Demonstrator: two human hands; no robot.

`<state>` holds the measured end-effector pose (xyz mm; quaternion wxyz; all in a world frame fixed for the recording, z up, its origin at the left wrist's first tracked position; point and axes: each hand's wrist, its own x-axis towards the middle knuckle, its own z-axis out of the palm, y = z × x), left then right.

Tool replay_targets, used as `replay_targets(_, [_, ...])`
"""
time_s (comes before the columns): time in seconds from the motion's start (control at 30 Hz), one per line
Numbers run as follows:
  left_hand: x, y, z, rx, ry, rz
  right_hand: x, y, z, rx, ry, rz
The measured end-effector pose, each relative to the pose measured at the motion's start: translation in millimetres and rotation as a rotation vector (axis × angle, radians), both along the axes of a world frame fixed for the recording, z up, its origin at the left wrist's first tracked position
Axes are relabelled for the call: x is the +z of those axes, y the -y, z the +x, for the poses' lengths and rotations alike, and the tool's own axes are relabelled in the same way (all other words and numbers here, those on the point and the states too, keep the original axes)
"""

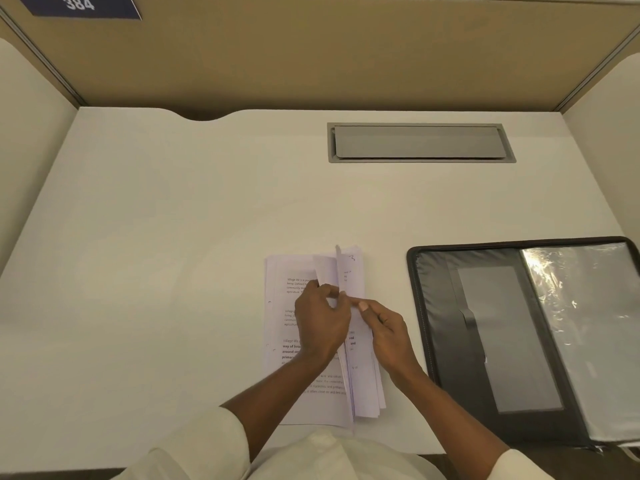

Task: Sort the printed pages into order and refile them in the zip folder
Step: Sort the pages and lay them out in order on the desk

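Nearest, at the bottom edge: pale sleeves (pixel 194 445), forearms reaching forward over the white desk (pixel 156 237). Just beyond, the printed pages (pixel 277 393), lying as one loose stack near the front edge, several sheets lifted on edge along the right side. Pinching one raised sheet with the left hand (pixel 320 323), fingers curled round its edge; gripping the neighbouring sheets with the right hand (pixel 388 332), thumb and forefinger closed on paper.

Seems to be mid-sort: leafing through, with a handwritten mark visible at one top corner, though too small to read. No separate ordered pile set apart. Nothing refiled yet, apparently. Zip folder (pixel 433 341) lying open just right of the pages, showing dark lining and a shiny plastic sleeve (pixel 588 323), no loose page seen on it. Left to do: finishing the order, squaring the stack, filing, zipping.

Elsewhere: grey hatch (pixel 419 143) set into the desk further back, number plate (pixel 79 4) on the partition. Nothing lying between pages and folder.
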<state>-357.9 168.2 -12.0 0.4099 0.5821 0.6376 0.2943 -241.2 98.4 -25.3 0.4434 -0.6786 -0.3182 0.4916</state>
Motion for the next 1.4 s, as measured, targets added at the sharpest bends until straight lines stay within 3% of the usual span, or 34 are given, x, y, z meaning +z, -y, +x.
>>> replay_targets(0.27, [4,-3,-7,0.134,0.082,-0.151,4,-4,-1,-0.089,0.006,-0.063])
replay_targets(0.53, [2,0,-17,0.181,0.177,-0.089,-7,-5,5,-0.145,-0.02,-0.127])
replay_targets(0.77, [0,2,-17,0.149,0.177,-0.067,-4,-7,4,-0.173,-0.023,-0.137])
replay_targets(0.97, [-12,0,-19,0.034,0.081,0.121,-5,-7,6,-0.145,-0.038,-0.104])
replay_targets(1.17, [-4,2,-10,0.032,0.159,-0.019,-1,-4,3,-0.096,-0.035,-0.022])
replay_targets(1.4, [-4,1,-9,0.004,0.076,-0.014,-2,-6,2,-0.062,-0.018,0.001])
